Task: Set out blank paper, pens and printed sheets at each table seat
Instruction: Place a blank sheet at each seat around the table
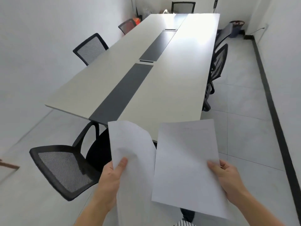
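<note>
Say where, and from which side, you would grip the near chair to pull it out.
Grip the chair by the black frame of its backrest, from the open floor on the left. Its seat faces the table, so the back is the free side, and mesh gives a poor hold. Both the left hand and right hand hold paper.

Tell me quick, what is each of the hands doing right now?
Left hand: closed, holding curling white paper.
Right hand: closed, holding a flat white paper sheet with faint print.
</note>
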Demonstrator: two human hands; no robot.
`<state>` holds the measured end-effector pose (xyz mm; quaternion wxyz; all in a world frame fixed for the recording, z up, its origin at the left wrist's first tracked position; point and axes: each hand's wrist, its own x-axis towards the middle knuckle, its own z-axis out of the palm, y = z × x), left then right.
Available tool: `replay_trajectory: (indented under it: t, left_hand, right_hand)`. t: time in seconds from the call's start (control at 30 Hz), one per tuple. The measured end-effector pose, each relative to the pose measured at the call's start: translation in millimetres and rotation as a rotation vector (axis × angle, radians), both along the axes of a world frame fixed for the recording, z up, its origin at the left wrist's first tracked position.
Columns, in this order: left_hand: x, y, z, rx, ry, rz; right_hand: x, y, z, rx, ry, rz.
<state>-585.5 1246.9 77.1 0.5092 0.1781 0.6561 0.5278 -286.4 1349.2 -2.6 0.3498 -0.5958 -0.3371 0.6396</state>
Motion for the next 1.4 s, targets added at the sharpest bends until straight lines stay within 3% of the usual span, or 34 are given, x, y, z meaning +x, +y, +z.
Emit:
replay_trajectory:
  t: [0.27,0.53,0.8,1.23,1.3,1.4]
  left_hand:
    - [-60.5,48.1,6.7,0.002,0.052,0.233]
    - [-141.4,96.1,-5.2,-0.03,0.029,0.271]
    - [-215.9,159.6,-12.3,-0.061,0.002,0.158]
    - [-238.0,213.9,-11.7,-0.085,-0.042,-0.04]
    - [-227.6,226.8,-7.3,-0.063,-0.054,-0.106]
    - [-203.2,250.1,2.5,0.002,-0.097,-0.229]
  right_hand:
    - [-75.0,161.4,-5.7,0.101,-0.144,0.076]
    - [-157.5,252.6,-64.8,0.045,-0.423,0.005]
    - [-210.0,271.9,-104.9,-0.155,-0.659,0.029]
    - [-220.3,276.9,-91.7,-0.198,-0.875,0.137]
    - [-214.3,271.0,-78.8,-0.134,-0.864,0.136]
    - [-210.2,259.0,-51.2,-0.041,-0.702,0.138]
